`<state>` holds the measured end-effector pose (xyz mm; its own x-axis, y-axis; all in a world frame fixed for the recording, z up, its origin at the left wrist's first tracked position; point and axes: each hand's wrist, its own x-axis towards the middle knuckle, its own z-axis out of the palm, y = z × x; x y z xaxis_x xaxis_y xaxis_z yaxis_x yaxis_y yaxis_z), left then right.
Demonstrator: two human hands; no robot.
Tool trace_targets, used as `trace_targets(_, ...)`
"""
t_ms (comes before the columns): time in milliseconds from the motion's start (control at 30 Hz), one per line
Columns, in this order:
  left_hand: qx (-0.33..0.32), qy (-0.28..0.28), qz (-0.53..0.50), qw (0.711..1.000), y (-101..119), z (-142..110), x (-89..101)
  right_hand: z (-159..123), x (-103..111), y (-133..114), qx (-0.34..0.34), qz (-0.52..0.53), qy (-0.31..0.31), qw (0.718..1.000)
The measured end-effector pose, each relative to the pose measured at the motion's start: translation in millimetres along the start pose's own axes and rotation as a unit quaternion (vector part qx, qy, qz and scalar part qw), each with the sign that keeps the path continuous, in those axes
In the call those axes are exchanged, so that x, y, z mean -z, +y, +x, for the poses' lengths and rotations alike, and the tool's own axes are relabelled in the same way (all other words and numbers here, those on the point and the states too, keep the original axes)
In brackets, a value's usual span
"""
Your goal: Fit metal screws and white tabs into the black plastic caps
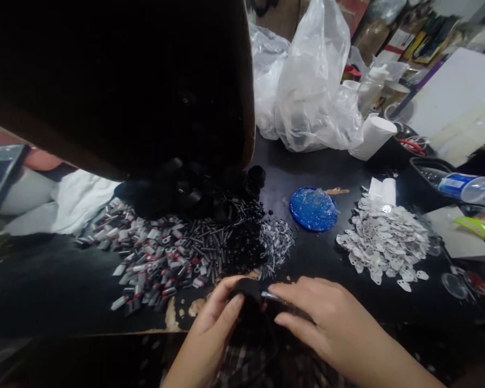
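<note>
Black surface (64, 293) carries heap of pale plates (383, 237). Right hand (327, 307): thumb and forefinger parted; cannot tell whether grip holds anything. Left hand (214, 315): grip pinches black part (248, 291) at surface's near edge. Small pale piece (270, 296) at right forefingertip.

Black part (247, 290) — blue dish (320, 226), whitish plates (382, 240)

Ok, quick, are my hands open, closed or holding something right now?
Left hand: closed, holding a black part.
Right hand: beside that part; can't tell if it's gripping anything.
</note>
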<state>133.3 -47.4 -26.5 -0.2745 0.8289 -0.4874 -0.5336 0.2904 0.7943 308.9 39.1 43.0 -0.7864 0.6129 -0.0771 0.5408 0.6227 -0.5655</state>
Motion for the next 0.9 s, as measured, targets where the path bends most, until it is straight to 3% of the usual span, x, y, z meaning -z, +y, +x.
trace_targets(133, -0.058, -0.040, 0.131, 0.989, 4.9, 2.0, 6.2, -0.7, 2.0, -2.8, -0.028, 0.055, 0.007, 0.998)
trace_targets(233, -0.144, -0.074, 0.269, 0.950, 10.0, 0.0, 20.2, -5.8, 4.5, -3.1, -0.079, 0.176, -0.035, 0.981)
trace_targets(367, -0.277, -0.140, 0.290, 0.905, 7.8, -7.6, 35.4, -13.2, 2.2, 1.9, -0.137, 0.416, -0.174, 0.882)
trace_targets(400, -0.291, -0.126, 0.271, 0.909, 5.3, -9.0, 34.8, -12.9, 0.1, 3.4, -0.137, 0.446, -0.184, 0.865)
trace_targets(433, -0.284, -0.087, 0.245, 0.923, 2.4, -9.9, 31.9, -11.3, -2.6, 4.9, -0.135, 0.449, -0.169, 0.867)
trace_targets(533, -0.155, 0.074, 0.093, 0.981, -6.0, -9.7, 13.7, 2.2, -13.1, 8.6, -0.146, 0.299, -0.037, 0.942)
trace_targets(600, -0.070, 0.107, -0.014, 0.992, -9.1, -7.8, 1.4, 15.4, -20.9, 10.1, -0.161, 0.116, 0.031, 0.980)
trace_targets(667, -0.036, 0.096, -0.067, 0.992, -9.4, -6.0, -5.4, 28.5, -28.1, 10.0, -0.167, -0.040, 0.033, 0.985)
trace_targets(733, -0.026, 0.085, -0.079, 0.993, -7.9, -5.0, -6.2, 38.9, -33.5, 8.3, -0.160, -0.129, 0.018, 0.979)
trace_targets(900, -0.022, 0.053, -0.052, 0.997, -5.3, -5.4, -3.0, 48.5, -36.7, 6.8, -0.143, -0.160, 0.015, 0.976)
